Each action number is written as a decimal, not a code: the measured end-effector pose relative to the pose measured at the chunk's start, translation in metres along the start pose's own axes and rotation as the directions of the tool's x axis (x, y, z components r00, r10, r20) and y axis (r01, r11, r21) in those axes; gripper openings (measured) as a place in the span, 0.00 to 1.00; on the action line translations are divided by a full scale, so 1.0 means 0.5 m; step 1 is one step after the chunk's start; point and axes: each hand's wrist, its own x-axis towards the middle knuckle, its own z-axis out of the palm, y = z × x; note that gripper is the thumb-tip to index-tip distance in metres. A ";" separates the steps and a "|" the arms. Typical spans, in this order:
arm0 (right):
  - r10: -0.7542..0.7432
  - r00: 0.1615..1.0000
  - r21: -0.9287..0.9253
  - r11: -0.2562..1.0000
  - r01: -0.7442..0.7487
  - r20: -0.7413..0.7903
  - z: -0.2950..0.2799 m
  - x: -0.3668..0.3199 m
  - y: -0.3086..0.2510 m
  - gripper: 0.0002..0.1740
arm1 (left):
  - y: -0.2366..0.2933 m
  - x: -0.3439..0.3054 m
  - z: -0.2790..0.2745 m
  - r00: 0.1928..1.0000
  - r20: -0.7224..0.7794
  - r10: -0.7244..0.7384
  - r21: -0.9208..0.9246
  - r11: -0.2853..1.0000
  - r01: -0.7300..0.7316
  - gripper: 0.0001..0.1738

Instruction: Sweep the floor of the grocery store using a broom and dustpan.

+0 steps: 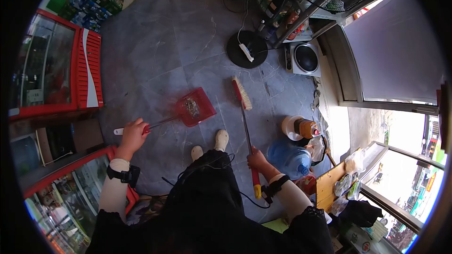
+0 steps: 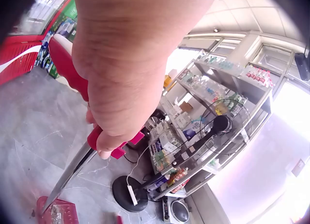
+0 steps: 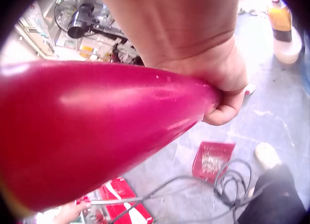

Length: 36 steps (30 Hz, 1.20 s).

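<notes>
Closest to you, your right hand [image 1: 257, 159] has its grip curled tight round the red-sleeved metal shaft of the long broom [image 1: 246, 117]. The sleeve's yellow-tipped end sticks out behind your wrist. Your left hand [image 1: 133, 134] has its grip wrapped round the thin metal handle of the red plastic dustpan [image 1: 194, 107], with the handle's white end poking out to the left. A black cable [image 1: 188, 173] trails at your legs, just behind your two pale shoes [image 1: 221, 139].

The dustpan sits on the grey stone-tile floor [image 1: 155, 51] ahead of your left shoe, with a scatter of sweepings in its tray. The broom's pale bristle head [image 1: 241, 93] lies to its right, a strip of bare floor between them.

Crowding your right side, a blue water jug [image 1: 287, 156] stands just beside the broom hand, and a white tub holding an amber bottle [image 1: 296, 128] stands beyond it. Farther on, past the bristles, are a round black fan base [image 1: 246, 49] with a white power strip [image 1: 246, 51] lying across it, then a silver cooker [image 1: 303, 59] and a wire shelf rack [image 1: 292, 4]. A red glass-fronted cooler [image 1: 70, 68] stands well off to the left.
</notes>
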 end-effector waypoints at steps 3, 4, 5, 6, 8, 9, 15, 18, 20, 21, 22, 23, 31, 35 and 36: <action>0.051 0.955 0.148 0.984 -0.098 0.291 0.052 -0.056 -0.050 0.31 | 0.002 0.025 0.023 1.000 0.005 -0.007 0.000 1.000 0.007 0.12; 0.038 0.959 0.102 0.992 -0.070 0.282 0.076 -0.069 -0.059 0.32 | -0.004 0.022 0.025 1.000 -0.006 0.003 0.014 1.000 -0.003 0.12; 0.023 0.962 0.056 0.998 -0.040 0.273 0.098 -0.087 -0.056 0.33 | -0.012 0.018 0.022 1.000 -0.016 0.013 0.030 0.999 -0.012 0.11; -0.011 0.975 0.047 0.999 0.001 0.221 0.107 -0.104 -0.052 0.31 | -0.019 0.015 0.016 0.999 -0.035 -0.027 0.038 0.999 0.028 0.11; -0.011 0.987 0.038 0.999 0.005 0.161 0.107 -0.148 -0.065 0.29 | -0.037 0.000 -0.003 0.999 -0.019 0.033 0.042 0.999 -0.033 0.10; 0.025 0.989 0.036 0.999 -0.031 0.148 0.093 -0.175 -0.085 0.30 | -0.048 -0.017 -0.009 0.999 -0.035 -0.006 0.053 0.999 0.008 0.10; -0.118 0.993 -0.239 0.964 0.116 0.008 0.016 -0.097 -0.137 0.33 | -0.123 -0.107 -0.020 0.983 -0.044 -0.178 -0.009 0.984 0.178 0.10; -0.106 0.993 -0.108 0.988 0.111 0.044 0.045 -0.003 -0.200 0.19 | -0.181 -0.160 -0.005 0.965 -0.134 -0.225 -0.051 0.974 0.220 0.09; -0.090 0.995 -0.110 0.989 0.095 0.043 0.113 0.023 -0.258 0.09 | -0.220 -0.167 -0.010 0.962 -0.145 -0.231 -0.077 0.972 0.221 0.08; -0.094 0.993 -0.186 0.977 0.105 0.067 0.160 0.056 -0.271 0.09 | -0.241 -0.177 -0.014 0.956 -0.163 -0.245 -0.083 0.969 0.234 0.08; -0.111 0.990 -0.221 0.967 0.126 0.082 0.206 0.060 -0.288 0.08 | -0.269 -0.174 -0.011 0.946 -0.161 -0.282 -0.100 0.958 0.268 0.08; -0.110 0.982 -0.243 0.959 0.146 0.154 0.251 0.070 -0.303 0.08 | -0.294 -0.173 -0.008 0.935 -0.157 -0.318 -0.117 0.946 0.302 0.09; 0.102 0.930 0.178 0.969 -0.174 0.353 0.402 0.088 -0.553 0.36 | -0.522 -0.133 -0.037 0.871 -0.249 -0.423 -0.210 0.902 0.377 0.08; -0.043 0.992 0.095 0.995 0.031 0.122 0.396 0.144 -0.700 0.37 | -0.612 -0.081 -0.075 0.841 -0.290 -0.457 -0.261 0.883 0.390 0.09; -0.057 0.997 0.084 0.995 0.052 0.049 0.388 0.175 -0.743 0.36 | -0.635 -0.062 -0.089 0.841 -0.291 -0.456 -0.259 0.884 0.390 0.09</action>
